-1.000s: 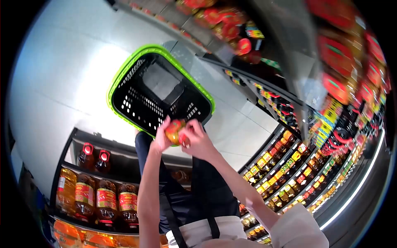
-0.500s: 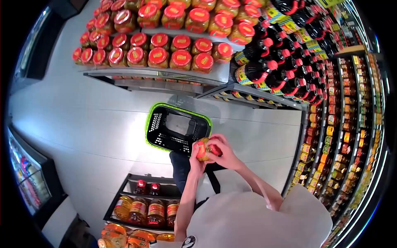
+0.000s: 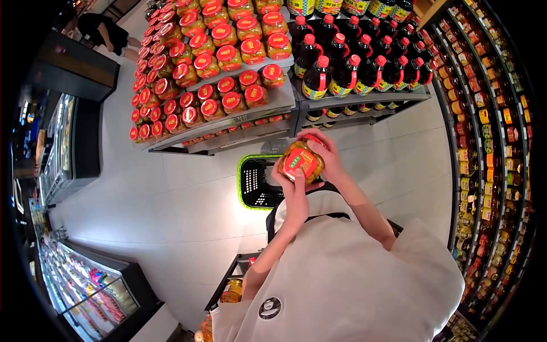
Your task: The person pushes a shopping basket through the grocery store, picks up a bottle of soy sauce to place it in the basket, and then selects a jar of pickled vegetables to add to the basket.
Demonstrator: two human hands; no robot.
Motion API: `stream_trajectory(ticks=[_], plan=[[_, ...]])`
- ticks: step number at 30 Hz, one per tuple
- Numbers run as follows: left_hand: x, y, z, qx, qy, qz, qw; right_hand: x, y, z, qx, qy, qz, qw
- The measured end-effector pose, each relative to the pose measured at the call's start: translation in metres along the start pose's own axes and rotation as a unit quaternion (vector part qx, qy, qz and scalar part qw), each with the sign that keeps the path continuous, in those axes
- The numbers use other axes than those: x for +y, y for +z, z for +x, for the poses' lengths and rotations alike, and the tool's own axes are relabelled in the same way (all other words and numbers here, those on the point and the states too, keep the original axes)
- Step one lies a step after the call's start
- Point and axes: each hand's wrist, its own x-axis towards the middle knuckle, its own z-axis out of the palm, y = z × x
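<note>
Both my hands hold a glass jar (image 3: 300, 163) with a red label and a red lid, raised in front of my chest. My left hand (image 3: 292, 185) is wrapped around its near left side, the thumb lying on the label. Around the lid end at the upper right curls my right hand (image 3: 322, 149). The contents look yellow-green through the glass. Behind and below the jar, a black shopping basket (image 3: 248, 181) with a bright green rim sits on the floor, partly hidden by my hands.
Ahead, a stepped display holds rows of red-lidded jars (image 3: 228, 57). Dark bottles with red caps (image 3: 317, 77) stand to its right. Tall shelves of jars (image 3: 484, 142) line the right side. At left is a glass-fronted chiller (image 3: 94, 293). A person (image 3: 105, 34) is at the far upper left.
The jar has come up closer to me, and its red label now faces me. My view has tilted up, showing more of the display and the aisle at left.
</note>
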Motion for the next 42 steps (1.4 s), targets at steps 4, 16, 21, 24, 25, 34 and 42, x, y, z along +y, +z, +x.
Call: stream_trajectory(ticks=[4, 16, 21, 24, 25, 34, 42], plan=[[0.004, 0.003, 0.001, -0.03, 0.043, 0.033, 0.998, -0.007, -0.002, -0.004, 0.002, 0.012, 0.045, 0.999], [0.023, -0.003, 0.003, -0.074, 0.2, 0.231, 0.949, -0.03, 0.001, -0.009, -0.041, 0.021, 0.091, 0.995], [0.029, -0.014, 0.007, -0.107, 0.239, 0.277, 0.924, -0.029, 0.003, -0.012, -0.085, 0.023, 0.137, 0.987], [0.032, -0.02, 0.011, -0.126, 0.251, 0.279, 0.918, -0.033, -0.002, -0.011, -0.114, -0.021, -0.063, 0.991], [0.032, -0.022, 0.012, -0.124, 0.251, 0.278, 0.919, -0.035, -0.001, -0.01, -0.116, -0.019, -0.064, 0.991], [0.009, -0.042, 0.069, -0.03, 0.107, 0.131, 0.985, -0.005, 0.001, 0.037, -0.019, -0.099, -0.289, 0.952], [-0.026, -0.094, 0.088, -0.021, -0.062, -0.036, 0.997, 0.026, -0.021, 0.122, -0.054, -0.188, -0.52, 0.831]])
